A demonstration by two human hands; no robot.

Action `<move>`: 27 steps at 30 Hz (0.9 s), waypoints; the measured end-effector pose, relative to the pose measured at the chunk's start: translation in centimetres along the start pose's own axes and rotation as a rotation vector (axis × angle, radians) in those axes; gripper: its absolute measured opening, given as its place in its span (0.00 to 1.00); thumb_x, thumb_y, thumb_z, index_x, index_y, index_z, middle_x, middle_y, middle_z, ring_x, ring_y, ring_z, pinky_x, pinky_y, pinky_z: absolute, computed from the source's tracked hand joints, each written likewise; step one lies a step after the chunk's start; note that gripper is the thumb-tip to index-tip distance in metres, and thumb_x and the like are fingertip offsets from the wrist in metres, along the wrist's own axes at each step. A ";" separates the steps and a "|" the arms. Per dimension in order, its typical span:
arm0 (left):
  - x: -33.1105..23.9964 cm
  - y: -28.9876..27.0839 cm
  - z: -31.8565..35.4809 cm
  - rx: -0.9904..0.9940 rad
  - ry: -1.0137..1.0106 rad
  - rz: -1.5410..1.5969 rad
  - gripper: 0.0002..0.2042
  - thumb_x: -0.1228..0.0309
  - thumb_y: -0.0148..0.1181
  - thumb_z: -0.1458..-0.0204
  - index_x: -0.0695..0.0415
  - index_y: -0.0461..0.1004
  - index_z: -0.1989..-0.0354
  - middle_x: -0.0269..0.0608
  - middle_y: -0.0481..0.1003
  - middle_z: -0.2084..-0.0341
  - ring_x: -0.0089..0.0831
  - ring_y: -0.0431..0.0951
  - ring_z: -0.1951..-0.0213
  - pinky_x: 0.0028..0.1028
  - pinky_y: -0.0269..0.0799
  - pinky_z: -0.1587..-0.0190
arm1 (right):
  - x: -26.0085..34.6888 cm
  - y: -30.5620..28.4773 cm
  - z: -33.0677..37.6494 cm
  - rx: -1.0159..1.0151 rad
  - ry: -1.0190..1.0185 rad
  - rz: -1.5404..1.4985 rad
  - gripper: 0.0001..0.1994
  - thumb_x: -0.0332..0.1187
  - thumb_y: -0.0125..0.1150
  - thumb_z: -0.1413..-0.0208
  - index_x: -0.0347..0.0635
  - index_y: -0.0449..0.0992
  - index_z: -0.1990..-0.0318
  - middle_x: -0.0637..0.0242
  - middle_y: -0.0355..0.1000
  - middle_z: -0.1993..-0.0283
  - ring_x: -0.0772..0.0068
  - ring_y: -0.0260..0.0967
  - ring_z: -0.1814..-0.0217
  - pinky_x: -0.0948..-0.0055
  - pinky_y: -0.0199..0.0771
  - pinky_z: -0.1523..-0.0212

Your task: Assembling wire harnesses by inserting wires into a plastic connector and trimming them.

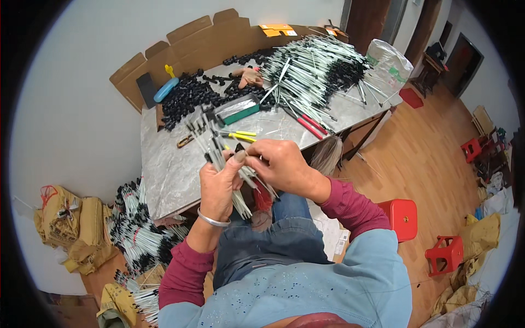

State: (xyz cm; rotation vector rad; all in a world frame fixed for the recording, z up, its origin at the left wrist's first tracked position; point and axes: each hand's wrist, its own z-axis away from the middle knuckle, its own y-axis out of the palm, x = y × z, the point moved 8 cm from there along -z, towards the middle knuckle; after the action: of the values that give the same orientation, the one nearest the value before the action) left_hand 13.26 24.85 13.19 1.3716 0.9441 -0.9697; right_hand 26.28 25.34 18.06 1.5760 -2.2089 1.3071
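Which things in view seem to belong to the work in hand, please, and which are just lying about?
Likely part of the work:
bundle of pale rods, in the left hand, with the right hand at it
heap of black pieces on the table
larger pile of rods

Probably just lying about:
nearest red stool
red stool farther right

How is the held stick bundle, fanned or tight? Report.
Fanned: above the left hand, the white sticks spread apart toward their tips.

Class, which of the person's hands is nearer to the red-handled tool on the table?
Right. The right hand is below and left of the red-handled tool in the picture; the left hand lies farther left.
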 end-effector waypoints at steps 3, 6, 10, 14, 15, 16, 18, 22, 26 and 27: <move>0.1 -1.0 -0.2 -0.026 0.018 -0.044 0.09 0.64 0.65 0.43 0.58 0.78 0.68 0.26 0.73 0.79 0.13 0.64 0.82 0.18 0.57 0.79 | -0.5 0.1 -0.2 0.056 -0.095 0.058 0.08 0.33 0.65 0.46 0.36 0.79 0.67 0.55 0.76 0.72 0.57 0.74 0.74 0.66 0.72 0.73; -0.2 -1.1 -0.3 0.031 0.089 -0.191 0.12 0.61 0.63 0.41 0.56 0.74 0.69 0.26 0.67 0.83 0.17 0.64 0.82 0.19 0.58 0.79 | -8.0 -2.0 -2.6 0.060 0.162 -0.070 0.11 0.37 0.64 0.44 0.36 0.79 0.68 0.55 0.77 0.70 0.55 0.75 0.72 0.64 0.73 0.71; 0.9 -2.3 0.5 -0.011 -0.102 -0.104 0.15 0.57 0.57 0.37 0.57 0.72 0.68 0.29 0.70 0.78 0.19 0.68 0.81 0.20 0.64 0.78 | -22.6 -12.9 -5.4 -0.460 0.579 0.523 0.22 0.51 0.60 0.42 0.39 0.75 0.55 0.50 0.77 0.59 0.46 0.76 0.56 0.51 0.73 0.56; 1.4 -2.3 1.3 0.047 -0.212 0.038 0.15 0.57 0.56 0.37 0.58 0.73 0.66 0.33 0.71 0.77 0.23 0.73 0.79 0.22 0.72 0.75 | -35.6 -13.7 -6.0 -0.301 0.951 0.229 0.23 0.48 0.59 0.40 0.32 0.73 0.54 0.52 0.77 0.63 0.68 0.74 0.71 0.67 0.71 0.76; 1.3 -2.2 1.2 0.068 -0.200 0.074 0.14 0.59 0.54 0.36 0.60 0.72 0.61 0.35 0.72 0.76 0.27 0.77 0.76 0.27 0.77 0.70 | -37.3 -12.5 -6.3 -0.336 0.967 -0.094 0.20 0.45 0.58 0.39 0.33 0.73 0.54 0.55 0.76 0.65 0.73 0.70 0.74 0.71 0.67 0.79; 1.5 -2.5 1.1 0.047 -0.205 0.116 0.13 0.60 0.54 0.36 0.60 0.72 0.59 0.36 0.73 0.76 0.28 0.78 0.74 0.28 0.78 0.68 | -38.4 -10.9 -6.4 -0.380 1.014 -0.420 0.17 0.42 0.57 0.38 0.35 0.73 0.54 0.59 0.75 0.66 0.78 0.66 0.76 0.75 0.63 0.82; 1.5 -2.7 0.8 0.064 -0.177 0.247 0.13 0.62 0.53 0.35 0.61 0.71 0.56 0.38 0.75 0.74 0.31 0.80 0.70 0.31 0.79 0.64 | -38.3 -7.9 -7.1 -0.444 1.010 -0.918 0.11 0.36 0.55 0.37 0.38 0.72 0.54 0.65 0.72 0.68 0.85 0.59 0.79 0.81 0.57 0.84; 1.7 -4.5 -0.5 0.007 -0.168 0.342 0.14 0.61 0.52 0.35 0.59 0.70 0.52 0.38 0.77 0.71 0.37 0.81 0.65 0.36 0.79 0.58 | -33.1 -3.9 -6.6 -0.478 0.804 -1.429 0.05 0.31 0.55 0.37 0.42 0.71 0.57 0.67 0.72 0.67 0.86 0.55 0.79 0.84 0.57 0.81; 2.0 -5.4 -1.7 -0.044 -0.136 0.340 0.16 0.57 0.54 0.36 0.56 0.72 0.49 0.38 0.80 0.66 0.37 0.82 0.61 0.38 0.80 0.57 | -24.7 1.2 -1.7 -0.201 0.722 -1.653 0.08 0.34 0.56 0.37 0.42 0.73 0.54 0.61 0.75 0.62 0.77 0.66 0.71 0.74 0.72 0.70; 1.8 -5.4 -2.2 -0.032 -0.112 0.287 0.19 0.57 0.54 0.36 0.57 0.70 0.44 0.38 0.80 0.66 0.36 0.82 0.61 0.38 0.80 0.56 | -22.6 2.1 -0.4 -0.116 0.664 -1.610 0.09 0.36 0.55 0.36 0.43 0.73 0.55 0.59 0.75 0.59 0.76 0.68 0.70 0.71 0.73 0.67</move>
State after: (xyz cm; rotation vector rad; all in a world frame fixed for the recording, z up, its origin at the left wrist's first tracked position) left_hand 8.82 27.16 9.70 1.3675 0.6544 -0.8000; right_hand 34.51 41.79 4.77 1.6857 -0.2441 0.8101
